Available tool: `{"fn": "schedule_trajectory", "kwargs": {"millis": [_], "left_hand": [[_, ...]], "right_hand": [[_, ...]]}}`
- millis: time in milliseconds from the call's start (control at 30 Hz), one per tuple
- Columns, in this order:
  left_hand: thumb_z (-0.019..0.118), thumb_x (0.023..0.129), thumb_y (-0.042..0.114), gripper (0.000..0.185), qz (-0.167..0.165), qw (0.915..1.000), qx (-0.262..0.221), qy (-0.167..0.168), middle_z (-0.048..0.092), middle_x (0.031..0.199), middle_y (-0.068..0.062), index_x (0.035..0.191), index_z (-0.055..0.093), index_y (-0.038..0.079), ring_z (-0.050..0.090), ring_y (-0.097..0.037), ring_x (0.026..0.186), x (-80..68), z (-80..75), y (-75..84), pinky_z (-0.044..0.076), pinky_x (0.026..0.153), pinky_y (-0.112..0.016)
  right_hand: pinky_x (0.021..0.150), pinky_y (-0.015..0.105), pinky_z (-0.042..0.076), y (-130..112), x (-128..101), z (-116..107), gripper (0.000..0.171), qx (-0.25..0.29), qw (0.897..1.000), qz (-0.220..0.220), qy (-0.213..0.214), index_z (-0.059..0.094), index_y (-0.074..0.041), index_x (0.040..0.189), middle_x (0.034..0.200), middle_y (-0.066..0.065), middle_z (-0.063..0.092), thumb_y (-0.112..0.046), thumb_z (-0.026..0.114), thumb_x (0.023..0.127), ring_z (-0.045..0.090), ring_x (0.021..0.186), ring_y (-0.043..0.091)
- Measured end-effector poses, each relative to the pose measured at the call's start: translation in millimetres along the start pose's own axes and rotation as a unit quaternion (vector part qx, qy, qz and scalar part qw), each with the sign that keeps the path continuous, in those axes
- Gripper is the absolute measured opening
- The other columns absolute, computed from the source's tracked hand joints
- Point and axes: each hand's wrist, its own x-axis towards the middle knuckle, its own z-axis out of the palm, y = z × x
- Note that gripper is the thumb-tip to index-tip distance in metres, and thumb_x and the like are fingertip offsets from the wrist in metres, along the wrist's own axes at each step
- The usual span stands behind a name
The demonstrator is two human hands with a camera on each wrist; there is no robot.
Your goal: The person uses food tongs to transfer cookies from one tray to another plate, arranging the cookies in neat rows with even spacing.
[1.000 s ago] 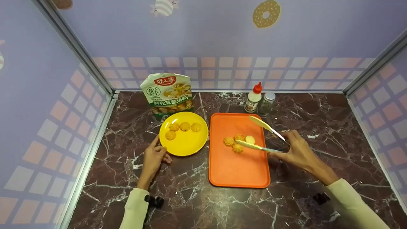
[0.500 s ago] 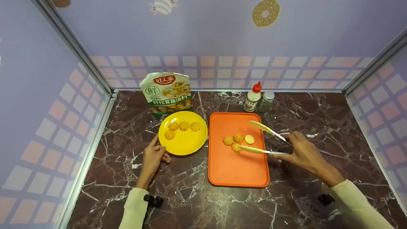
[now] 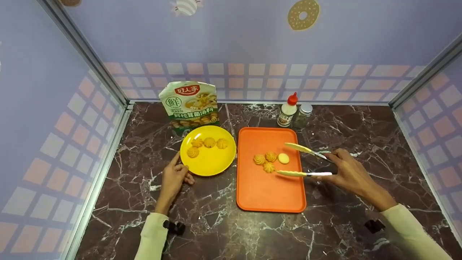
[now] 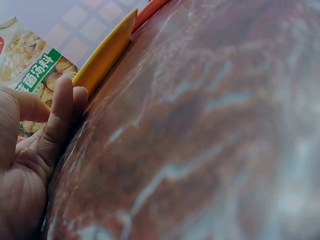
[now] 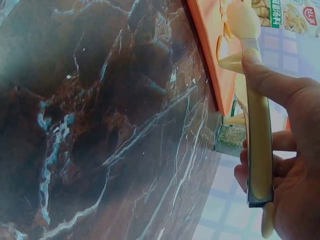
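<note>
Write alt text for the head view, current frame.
A right hand holds spread tongs over an orange tray bearing three ridged cookies and a smooth pale disc. A left hand touches the rim of a yellow plate with four cookies. Behind are a food pouch, a red-capped bottle and a jar.

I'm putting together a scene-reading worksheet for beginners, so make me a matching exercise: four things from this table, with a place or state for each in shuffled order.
Column one:
1. Tongs
2. Yellow plate
3. Printed bag
4. Squeeze bottle

Column two:
A. Stands just behind the plate
B. Bears four cookies
C. Has a red cap
D. Held in the right hand, arms spread over the orange tray

Pairs: 1-D, 2-B, 3-A, 4-C
</note>
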Motion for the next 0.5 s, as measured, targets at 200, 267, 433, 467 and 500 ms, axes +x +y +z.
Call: {"fn": "schedule_trajectory", "kwargs": {"millis": [200, 267, 433, 467, 500], "left_hand": [[0.058, 0.107, -0.003, 0.073, -0.002, 1.0000, 0.003, 0.001, 0.070, 0.076, -0.019, 0.174, 0.029, 0.003, 0.072, -0.022, 0.056, 0.1, 0.5, 1.1, 0.067, 0.055, -0.035], [0.058, 0.107, -0.003, 0.073, 0.000, 1.0000, 0.003, 0.000, 0.070, 0.076, -0.019, 0.174, 0.029, 0.002, 0.072, -0.022, 0.056, -0.3, 0.4, 1.1, 0.067, 0.055, -0.035], [0.059, 0.107, -0.003, 0.073, 0.006, 1.0000, 0.000, 0.001, 0.069, 0.074, -0.018, 0.173, 0.029, 0.001, 0.072, -0.022, 0.056, -0.8, 0.2, 0.5, 0.067, 0.054, -0.036], [0.059, 0.106, -0.003, 0.073, 0.008, 1.0000, -0.004, 0.000, 0.068, 0.073, -0.018, 0.173, 0.029, 0.001, 0.072, -0.023, 0.056, -0.8, 0.1, 0.4, 0.067, 0.054, -0.036], [0.059, 0.106, -0.003, 0.074, 0.008, 1.0000, -0.006, 0.000, 0.068, 0.073, -0.018, 0.173, 0.028, 0.000, 0.072, -0.023, 0.056, -0.6, 0.1, 0.3, 0.067, 0.054, -0.035]], "right_hand": [[0.065, 0.035, 0.040, 1.7, -1.3, 0.5, 0.074, 0.009, 1.000, 0.001, 0.002, 0.077, 0.003, 0.134, 0.100, 0.005, 0.048, -0.036, 0.103, 0.076, 0.043, 0.082, 0.019], [0.064, 0.033, 0.038, 1.8, -1.6, -0.1, 0.072, 0.012, 1.000, 0.007, 0.001, 0.078, 0.003, 0.134, 0.097, 0.003, 0.046, -0.034, 0.103, 0.077, 0.041, 0.080, 0.018], [0.062, 0.031, 0.035, 0.9, -1.5, -2.4, 0.070, 0.021, 0.999, 0.034, -0.007, 0.077, 0.003, 0.134, 0.095, 0.002, 0.044, -0.031, 0.102, 0.079, 0.040, 0.077, 0.018], [0.062, 0.031, 0.035, 0.6, -1.3, -3.0, 0.069, 0.024, 0.999, 0.040, -0.009, 0.077, 0.003, 0.135, 0.095, 0.003, 0.043, -0.030, 0.102, 0.079, 0.040, 0.077, 0.018], [0.062, 0.031, 0.034, 0.4, -1.2, -3.4, 0.069, 0.026, 0.999, 0.044, -0.010, 0.077, 0.004, 0.135, 0.095, 0.003, 0.043, -0.030, 0.101, 0.080, 0.039, 0.077, 0.018]]}}
